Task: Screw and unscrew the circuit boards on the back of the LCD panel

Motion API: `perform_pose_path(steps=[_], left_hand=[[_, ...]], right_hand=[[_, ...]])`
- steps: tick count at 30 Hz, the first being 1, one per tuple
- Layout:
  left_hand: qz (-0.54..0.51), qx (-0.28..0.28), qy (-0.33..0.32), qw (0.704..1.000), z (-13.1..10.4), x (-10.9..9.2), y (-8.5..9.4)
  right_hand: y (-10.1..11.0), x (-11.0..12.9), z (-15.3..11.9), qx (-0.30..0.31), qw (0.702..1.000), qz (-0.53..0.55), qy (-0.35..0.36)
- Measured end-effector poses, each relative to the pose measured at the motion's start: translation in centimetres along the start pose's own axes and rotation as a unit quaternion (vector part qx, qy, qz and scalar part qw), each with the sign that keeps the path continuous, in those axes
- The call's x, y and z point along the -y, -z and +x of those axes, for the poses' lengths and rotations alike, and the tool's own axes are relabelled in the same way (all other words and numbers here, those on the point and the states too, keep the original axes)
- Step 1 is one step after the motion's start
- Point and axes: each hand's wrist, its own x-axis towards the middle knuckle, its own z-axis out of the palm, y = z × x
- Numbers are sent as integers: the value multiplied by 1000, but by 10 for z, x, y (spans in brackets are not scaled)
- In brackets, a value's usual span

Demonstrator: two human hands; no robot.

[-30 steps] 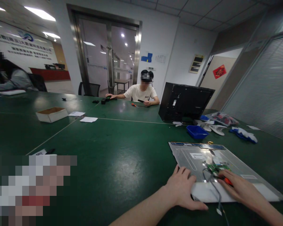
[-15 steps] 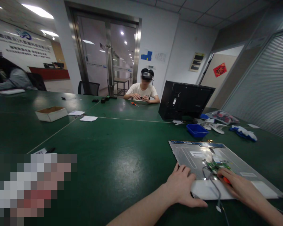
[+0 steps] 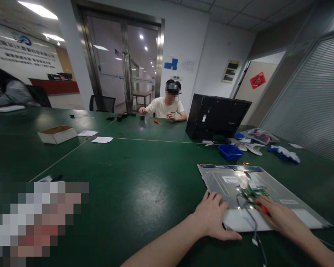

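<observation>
A flat metal display panel [image 3: 217, 181] lies on the green table at the right, with a green circuit board [image 3: 252, 193] on it and grey cables [image 3: 252, 218] hanging over its near edge. My left hand [image 3: 213, 217] rests with fingers spread on the panel's left near corner, holding nothing. Beside the circuit board, my right hand [image 3: 277, 213] is closed round an orange-handled tool [image 3: 265, 209]. The tip of that tool is hidden by the fingers.
Beyond the panel are a blue tray [image 3: 230, 152], a black monitor housing [image 3: 218, 116] and white-blue gloves [image 3: 284, 154]. A white box [image 3: 57, 134] and papers [image 3: 102, 139] lie to the left. A person [image 3: 169, 105] sits across the table [image 3: 122, 167].
The whole view has shifted slightly. The person across the table has moved one hand out to the left, near a small black object. My hands keep their places on the panel.
</observation>
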Motion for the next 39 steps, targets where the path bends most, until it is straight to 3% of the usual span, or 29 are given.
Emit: perform_pose_path(steps=[3,9,17,21,24,28,33,39], left_hand=[[2,-6,-1,1000,0,0,0],[0,2,-2,1000,1,1,0],[9,7,5,1000,5,1,0],[18,10,18,1000,-2,-2,6],[28,7,35,999,-21,-1,19],[21,22,67,997,-61,3,46],[-1,79,124,989,-119,4,90],[-14,120,176,977,-189,4,143]], right_hand=[[0,-4,-1,60,998,26,3],[4,-7,-1,61,997,51,24],[6,-5,1,67,998,5,-2],[8,5,3,67,997,30,11],[12,28,8,60,996,58,35],[16,76,16,50,995,58,70],[20,141,23,2,988,51,143],[24,216,30,19,968,-19,251]])
